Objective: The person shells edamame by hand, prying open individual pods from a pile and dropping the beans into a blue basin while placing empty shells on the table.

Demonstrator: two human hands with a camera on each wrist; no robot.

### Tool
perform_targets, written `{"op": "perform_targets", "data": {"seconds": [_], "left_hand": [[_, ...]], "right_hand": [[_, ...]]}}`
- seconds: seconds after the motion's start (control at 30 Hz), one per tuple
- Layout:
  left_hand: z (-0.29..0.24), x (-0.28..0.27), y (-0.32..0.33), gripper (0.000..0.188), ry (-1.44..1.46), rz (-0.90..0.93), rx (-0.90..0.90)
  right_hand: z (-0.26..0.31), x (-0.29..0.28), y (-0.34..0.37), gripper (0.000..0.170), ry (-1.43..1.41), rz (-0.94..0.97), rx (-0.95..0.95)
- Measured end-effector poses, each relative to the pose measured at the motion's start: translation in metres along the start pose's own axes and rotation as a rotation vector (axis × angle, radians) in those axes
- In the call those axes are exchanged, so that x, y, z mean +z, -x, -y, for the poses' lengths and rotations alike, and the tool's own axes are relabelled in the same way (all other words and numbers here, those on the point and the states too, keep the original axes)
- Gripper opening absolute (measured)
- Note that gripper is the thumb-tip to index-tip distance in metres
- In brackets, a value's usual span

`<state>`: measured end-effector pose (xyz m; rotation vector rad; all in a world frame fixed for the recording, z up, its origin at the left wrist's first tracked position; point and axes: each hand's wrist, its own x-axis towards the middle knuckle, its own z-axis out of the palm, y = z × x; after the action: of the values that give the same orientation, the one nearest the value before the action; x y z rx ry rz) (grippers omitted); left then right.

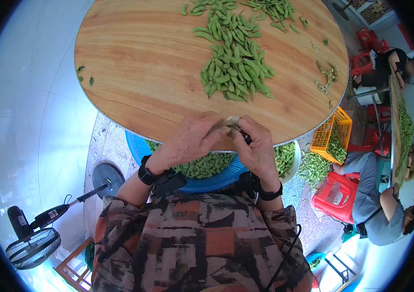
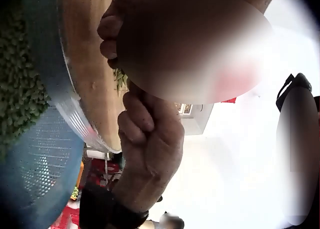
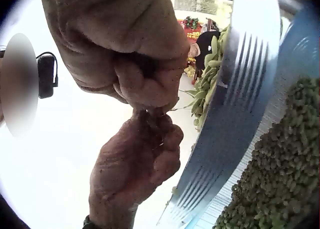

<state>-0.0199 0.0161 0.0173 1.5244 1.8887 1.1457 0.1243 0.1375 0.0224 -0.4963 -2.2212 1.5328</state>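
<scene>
Head view looks forward and down over worktop point(image 1: 139, 63); wrist views, close, tilted sideways, share left hand point(image 1: 190, 138) and right hand point(image 1: 259, 151).

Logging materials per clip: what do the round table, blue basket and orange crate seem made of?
Round table: perhaps wood-look laminate, smooth, given its grain; ridged edge looks metallic.
Blue basket: likely plastic, slightly glossy, from its perforated wall.
Orange crate: likely plastic, uniformly coloured, from its open lattice.

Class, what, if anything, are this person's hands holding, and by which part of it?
It cannot be told: the left hand and right hand meet at the fingertips, hiding too much of anything pinched there.
</scene>
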Motion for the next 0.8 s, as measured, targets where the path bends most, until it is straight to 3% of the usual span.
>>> {"op": "perform_targets", "data": {"seconds": [0.07, 0.2, 0.27, 0.3, 0.37, 0.5, 0.57, 0.7, 0.8], "left_hand": [[0.003, 0.001, 0.002, 0.018, -0.177, -0.024, 0.095], [0.010, -0.002, 0.006, 0.017, -0.029, 0.002, 0.048], [0.006, -0.006, 0.005, 0.017, 0.226, 0.172, -0.237], [0.007, -0.003, 0.006, 0.017, 0.226, 0.171, -0.237], [0.010, 0.005, 0.009, 0.019, 0.797, 0.121, -0.435], [0.017, 0.009, 0.011, 0.024, 0.962, 0.139, -0.450], [0.018, 0.015, 0.013, 0.028, 1.140, 0.029, -0.472], [0.020, 0.014, 0.016, 0.032, 1.186, 0.039, -0.477], [0.007, -0.002, 0.018, 0.036, 0.999, 0.155, -0.395]], "right_hand": [[-0.001, 0.002, 0.000, 0.014, 0.028, -0.009, -0.031], [0.009, 0.006, 0.001, 0.012, 0.127, -0.033, -0.073], [0.010, 0.008, 0.001, 0.012, 0.157, -0.034, -0.082], [0.009, 0.010, 0.002, 0.012, 0.193, -0.045, -0.106], [0.009, 0.012, 0.002, 0.013, 0.227, -0.056, -0.129], [0.008, 0.015, 0.000, 0.015, 0.244, -0.039, -0.184], [0.005, 0.016, -0.001, 0.014, 0.245, -0.036, -0.194], [-0.001, 0.014, -0.004, 0.018, 0.213, -0.095, -0.188], [-0.004, -0.010, -0.003, 0.019, 0.175, -0.075, -0.165]]}}
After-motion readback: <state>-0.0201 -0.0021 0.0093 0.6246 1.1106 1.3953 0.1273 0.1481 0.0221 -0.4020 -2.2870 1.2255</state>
